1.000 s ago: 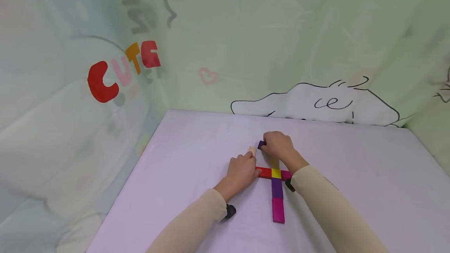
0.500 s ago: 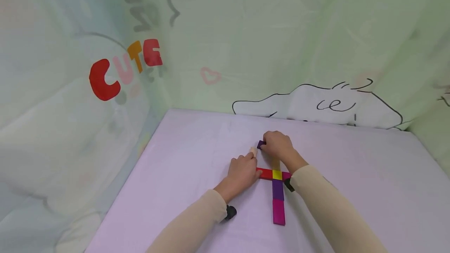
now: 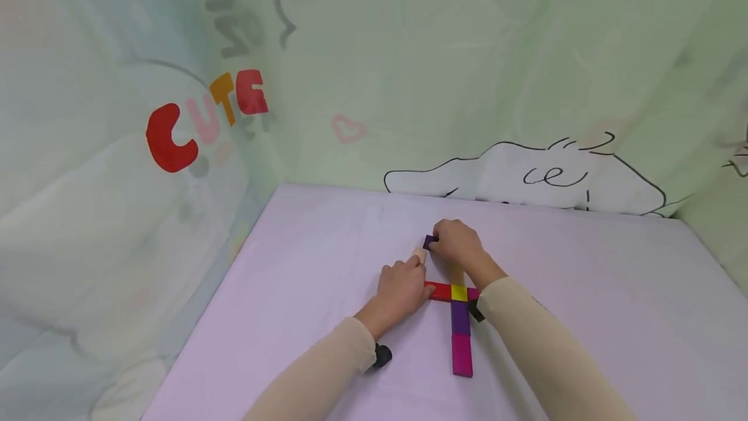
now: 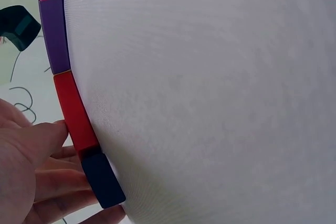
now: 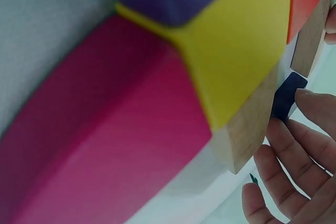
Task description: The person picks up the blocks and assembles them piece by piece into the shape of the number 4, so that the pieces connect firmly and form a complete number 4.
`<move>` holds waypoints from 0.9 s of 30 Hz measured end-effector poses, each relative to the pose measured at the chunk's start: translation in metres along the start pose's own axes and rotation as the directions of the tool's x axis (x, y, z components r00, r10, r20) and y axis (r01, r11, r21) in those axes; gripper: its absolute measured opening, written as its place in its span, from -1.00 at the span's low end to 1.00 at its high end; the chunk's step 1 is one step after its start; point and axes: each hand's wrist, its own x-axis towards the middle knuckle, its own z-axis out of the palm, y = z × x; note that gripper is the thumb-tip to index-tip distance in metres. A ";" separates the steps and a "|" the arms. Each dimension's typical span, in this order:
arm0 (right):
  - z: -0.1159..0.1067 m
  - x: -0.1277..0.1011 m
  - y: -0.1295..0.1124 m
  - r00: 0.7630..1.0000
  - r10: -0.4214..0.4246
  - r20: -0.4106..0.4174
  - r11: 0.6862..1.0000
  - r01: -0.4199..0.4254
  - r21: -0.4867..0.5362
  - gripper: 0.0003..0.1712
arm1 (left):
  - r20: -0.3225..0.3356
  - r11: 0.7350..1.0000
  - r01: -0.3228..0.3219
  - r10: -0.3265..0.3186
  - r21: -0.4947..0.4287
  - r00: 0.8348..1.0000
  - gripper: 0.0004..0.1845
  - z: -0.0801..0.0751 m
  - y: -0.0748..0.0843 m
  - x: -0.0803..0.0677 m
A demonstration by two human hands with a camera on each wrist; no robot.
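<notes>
Lilac tabletop (image 3: 304,265), green cartoon backdrop (image 3: 444,70), red-orange "CUTE" lettering (image 3: 204,115), perhaps fabric.

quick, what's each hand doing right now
Left hand: fingers touch the red block and the plain wooden block.
Right hand: fingers pinch the dark purple block.

Looks like a kid's play corner at home, maybe a nursery. Pale green cartoon fabric (image 3: 444,70) hangs on far and left sides w/ "CUTE" lettering (image 3: 204,115), a pink heart (image 3: 347,128) and a drawn sleeping animal (image 3: 526,177). Lilac-covered table (image 3: 584,291) w/ coloured wooden blocks (image 3: 460,327).
</notes>
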 end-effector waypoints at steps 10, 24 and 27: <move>0.001 -0.006 -0.008 0.998 -0.045 -0.050 0.997 0.042 -0.063 -0.61 | -0.008 1.000 0.016 -0.016 -0.022 1.000 -0.63 0.000 0.001 -0.006; 0.004 -0.014 -0.011 0.993 -0.083 -0.080 0.984 0.069 -0.163 -0.73 | -0.060 0.999 -0.004 0.001 -0.043 0.998 -0.70 0.001 0.003 -0.008; 0.003 -0.018 -0.013 0.993 -0.081 -0.080 0.979 0.065 -0.192 -0.73 | -0.060 0.999 -0.006 0.004 -0.046 0.998 -0.70 0.000 0.003 -0.007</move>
